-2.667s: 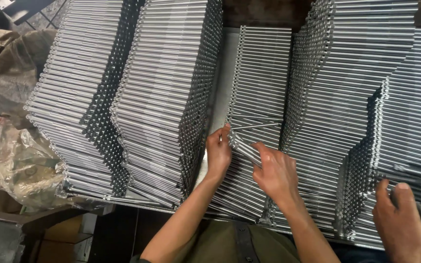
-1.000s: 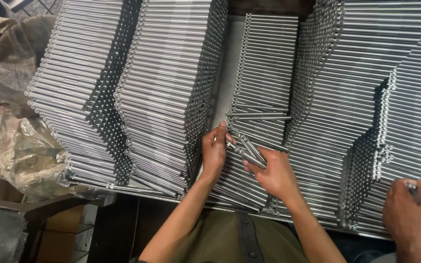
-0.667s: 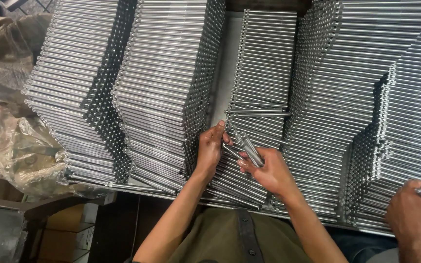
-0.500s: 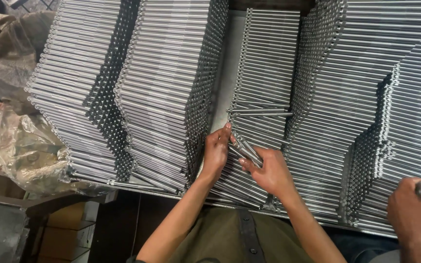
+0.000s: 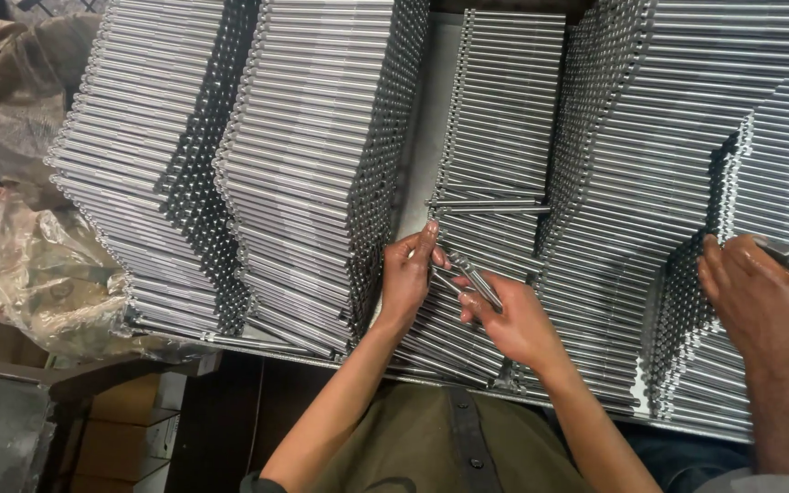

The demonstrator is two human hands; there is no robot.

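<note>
Tall stacks of shiny steel rods (image 5: pixel 303 155) cover the metal table. A lower stack (image 5: pixel 504 137) lies in the middle in front of me. My left hand (image 5: pixel 405 278) rests on its near end, with fingertips on a few loose rods (image 5: pixel 468 278). My right hand (image 5: pixel 513 319) grips those same loose rods from the right, holding them slanted above the stack. Some rods (image 5: pixel 490 205) lie slightly askew on top of the middle stack.
Another person's hand (image 5: pixel 764 310) rests on the rod stack at the far right. Crumpled plastic bags (image 5: pixel 20 265) lie to the left of the table. A bare strip of table (image 5: pixel 417 146) shows between the stacks. Cardboard boxes stand below at left.
My hands have stayed at the middle stack, shifting the small bundle of rods between them. The other person's hand at the right has moved up onto the right stack.
</note>
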